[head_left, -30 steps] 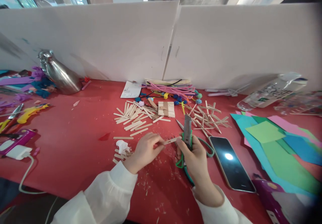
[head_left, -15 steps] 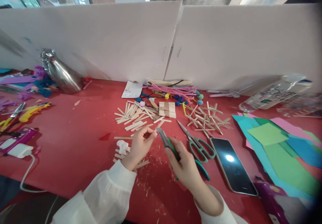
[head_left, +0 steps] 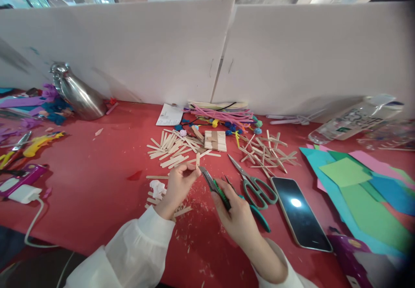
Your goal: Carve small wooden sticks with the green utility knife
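Nearest to me, the two white sleeves come in from the bottom edge. The right hand [head_left: 238,216] is closed around the green handle of a utility knife [head_left: 214,186]. A second ago it held this knife upright, above the scissors [head_left: 256,185]. Now the knife is lowered and tilted, with the blade pointing up and left, and the scissors lie uncovered on the red table [head_left: 97,184].

The left hand [head_left: 177,188] pinches a short wooden stick [head_left: 197,160] between its fingertips. Earlier the stick lay sideways between both hands. Now it stands nearly upright, just above the blade tip. I cannot tell if blade and wood are touching. I think the work is at a new cut on another side of the stick, and the blade is only being set.

Under the hands, fine wood shavings [head_left: 194,201] lie scattered. To the right a phone [head_left: 300,212] lies flat, then sheets of coloured paper [head_left: 356,184].

Further back there is a heap of sticks [head_left: 171,150], a small stacked block [head_left: 214,140], and pipe cleaners [head_left: 223,115]. A metal jug [head_left: 78,91] stands far left, before the white partition boards [head_left: 145,50].
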Motion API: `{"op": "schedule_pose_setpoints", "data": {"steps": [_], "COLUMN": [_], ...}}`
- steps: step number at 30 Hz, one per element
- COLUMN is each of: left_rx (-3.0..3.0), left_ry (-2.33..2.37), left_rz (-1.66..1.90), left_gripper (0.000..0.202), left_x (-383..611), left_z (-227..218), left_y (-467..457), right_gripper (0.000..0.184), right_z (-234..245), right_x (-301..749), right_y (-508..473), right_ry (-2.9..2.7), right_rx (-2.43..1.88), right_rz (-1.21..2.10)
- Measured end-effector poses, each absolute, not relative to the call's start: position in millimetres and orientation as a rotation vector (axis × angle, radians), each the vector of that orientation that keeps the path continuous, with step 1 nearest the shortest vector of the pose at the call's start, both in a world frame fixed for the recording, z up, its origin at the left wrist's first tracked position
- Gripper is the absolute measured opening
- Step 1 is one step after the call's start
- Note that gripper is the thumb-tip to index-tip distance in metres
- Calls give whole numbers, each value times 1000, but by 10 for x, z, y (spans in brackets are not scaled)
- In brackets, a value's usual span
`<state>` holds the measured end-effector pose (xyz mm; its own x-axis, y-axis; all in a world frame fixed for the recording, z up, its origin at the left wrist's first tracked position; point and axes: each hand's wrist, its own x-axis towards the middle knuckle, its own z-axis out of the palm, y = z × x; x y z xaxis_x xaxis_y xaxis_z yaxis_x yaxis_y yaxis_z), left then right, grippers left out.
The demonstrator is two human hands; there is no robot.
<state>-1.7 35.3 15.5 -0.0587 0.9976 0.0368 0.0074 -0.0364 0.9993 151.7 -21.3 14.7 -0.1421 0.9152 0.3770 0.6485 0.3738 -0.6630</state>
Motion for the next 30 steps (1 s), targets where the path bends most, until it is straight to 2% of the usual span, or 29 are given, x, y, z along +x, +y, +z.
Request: {"op": "schedule_pose_setpoints", "data": {"steps": [12, 23, 30], "left_rx": [1267, 1360, 1511], "left_ry": [1252, 1276, 1297], "left_rz": [1340, 1326, 1409], "left_gripper": [14, 15, 12], "left_x": [-27, -33, -19], "left_z": [150, 167, 168], "left_y": [358, 340, 320], "right_gripper": [25, 31, 33], "right_z": [169, 117, 141], "right_x": [1503, 1495, 1460], "right_y": [-218, -235, -260], "right_ry": [-1885, -1935, -1845], "right_rx": [-1353, -1338, -1350], "right_rz": [392, 148, 429]}}
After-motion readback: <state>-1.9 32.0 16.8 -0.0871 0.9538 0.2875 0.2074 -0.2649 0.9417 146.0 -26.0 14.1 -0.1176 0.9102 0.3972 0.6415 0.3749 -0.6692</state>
